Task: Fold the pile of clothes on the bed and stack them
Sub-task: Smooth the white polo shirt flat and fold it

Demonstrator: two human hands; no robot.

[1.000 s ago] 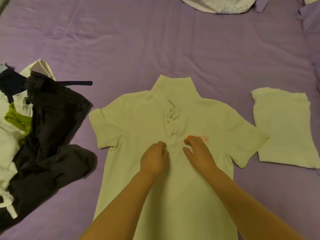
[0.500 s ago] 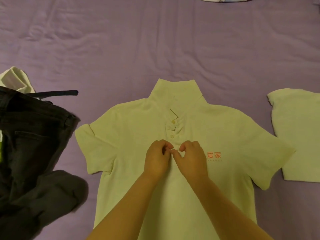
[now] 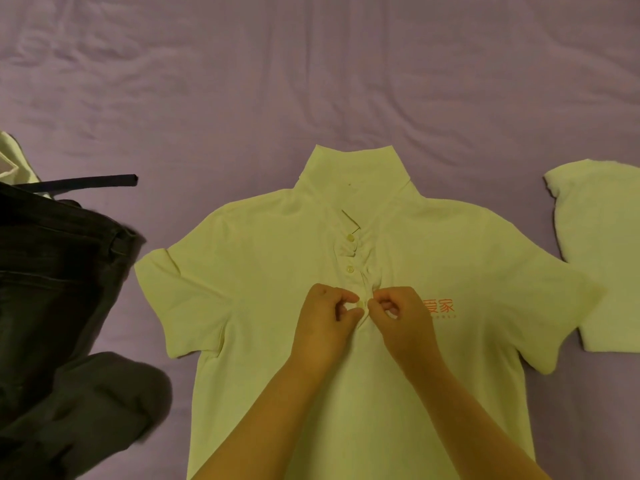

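Both hands [image 3: 325, 317] now higher on polo shirt [image 3: 263, 292], dark trousers [image 3: 55, 278] alongside.

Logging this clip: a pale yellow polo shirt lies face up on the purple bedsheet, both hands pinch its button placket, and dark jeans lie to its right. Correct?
Not quite. In the head view the dark jeans lie left of the pale yellow polo shirt; a folded pale garment lies to its right. The left hand and right hand do pinch the placket, on the purple bedsheet.
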